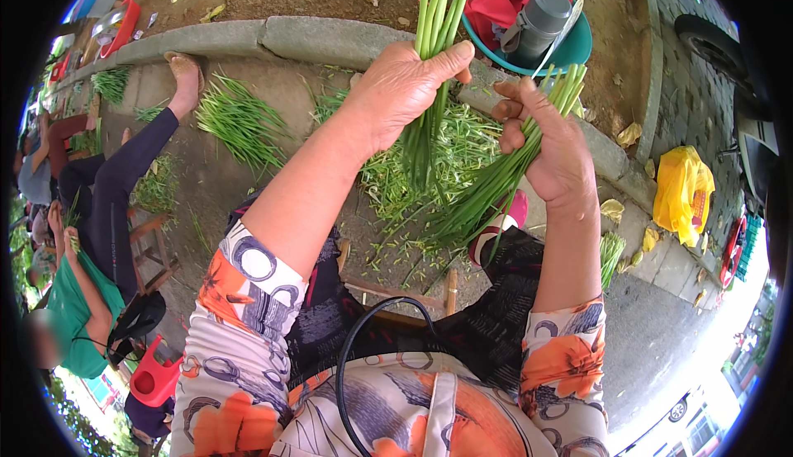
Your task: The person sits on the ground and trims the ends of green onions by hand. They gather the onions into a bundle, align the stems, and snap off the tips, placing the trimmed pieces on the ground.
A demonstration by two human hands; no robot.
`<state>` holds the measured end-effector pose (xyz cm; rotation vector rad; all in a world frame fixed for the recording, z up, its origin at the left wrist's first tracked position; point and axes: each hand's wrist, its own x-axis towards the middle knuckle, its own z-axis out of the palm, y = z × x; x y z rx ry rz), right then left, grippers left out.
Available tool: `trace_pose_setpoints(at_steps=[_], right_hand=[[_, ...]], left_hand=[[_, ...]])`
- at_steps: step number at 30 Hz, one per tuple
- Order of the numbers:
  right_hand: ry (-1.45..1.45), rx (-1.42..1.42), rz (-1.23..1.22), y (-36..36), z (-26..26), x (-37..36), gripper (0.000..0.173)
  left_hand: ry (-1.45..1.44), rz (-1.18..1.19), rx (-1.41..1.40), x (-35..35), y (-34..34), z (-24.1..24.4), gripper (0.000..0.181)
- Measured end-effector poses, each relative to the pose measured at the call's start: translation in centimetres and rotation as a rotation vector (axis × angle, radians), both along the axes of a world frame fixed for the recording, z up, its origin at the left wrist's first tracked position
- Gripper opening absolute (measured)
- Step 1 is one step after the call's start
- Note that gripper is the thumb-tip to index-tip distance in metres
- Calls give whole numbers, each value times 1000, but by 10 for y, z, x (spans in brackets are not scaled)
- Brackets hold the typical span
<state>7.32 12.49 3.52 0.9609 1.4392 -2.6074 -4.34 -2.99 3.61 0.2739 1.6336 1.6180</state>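
Observation:
My left hand (403, 88) is closed round a bunch of green stalks (437, 11), their pale cut ends pointing up and their leaves hanging down. Just to its right, my right hand (548, 141) grips a second bunch of long green stalks (489, 194), held slanting, with pale ends at the upper right and leaves spreading to the lower left. Its index finger and thumb are raised near the stalk ends. Beneath both hands, a heap of loose green trimmings (396, 187) lies on the ground. The two hands are apart.
A teal basin (582, 42) holds a grey flask (539, 23) and red cloth. A stone kerb (322, 36) curves behind the heap. Laid-out green stalks (238, 122) are at left, a yellow plastic bag (681, 194) at right. A person in green (80, 308) sits at left, handling stalks.

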Motion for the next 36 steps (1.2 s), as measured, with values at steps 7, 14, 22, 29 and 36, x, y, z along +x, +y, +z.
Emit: trace_pose_setpoints(at_steps=[7, 14, 22, 29, 36], right_hand=[[87, -294, -46, 6, -2, 0, 47], [127, -244, -81, 11, 0, 1, 48], [149, 201, -60, 5, 7, 2, 41], [129, 279, -32, -5, 11, 1, 13], [139, 115, 86, 3, 8, 4, 28]], left_hand=[[-86, -27, 82, 13, 8, 3, 31], [-29, -131, 47, 35, 15, 17, 29], [-77, -247, -110, 38, 18, 2, 25], [-277, -423, -97, 48, 15, -9, 16], [-542, -291, 3, 61, 22, 8, 15]])
